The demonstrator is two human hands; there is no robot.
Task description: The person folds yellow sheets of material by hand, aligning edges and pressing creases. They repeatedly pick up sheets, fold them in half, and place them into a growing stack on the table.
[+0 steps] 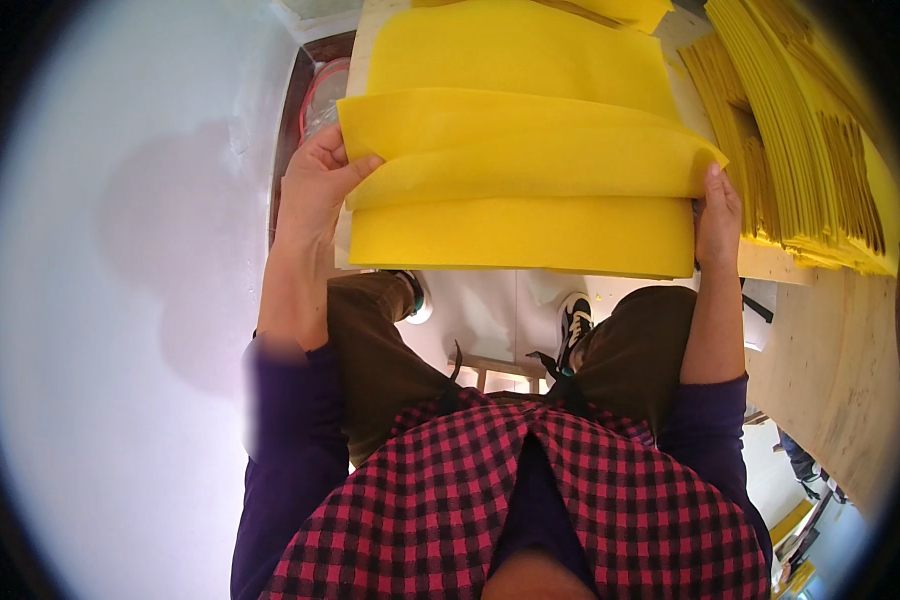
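Note:
A sheet of yellow felt-like fabric [530,145] is lifted and folded over between my two hands. My left hand [320,175] pinches its left end, thumb on top and fingers behind. At the sheet's right corner, my right hand [718,215] grips the edge with the thumb up, its fingers partly hidden. Beneath lies a stack of the same yellow fabric [520,235], its front edge hanging near my knees. More of the yellow fabric stretches away flat behind the raised fold.
Tall piles of folded yellow fabric [800,130] stand at the right on a pale wooden table [820,350]. A white wall [140,300] runs close along my left. Past my left hand sits clear plastic with a red cord [322,90]. My shoes show on the floor below.

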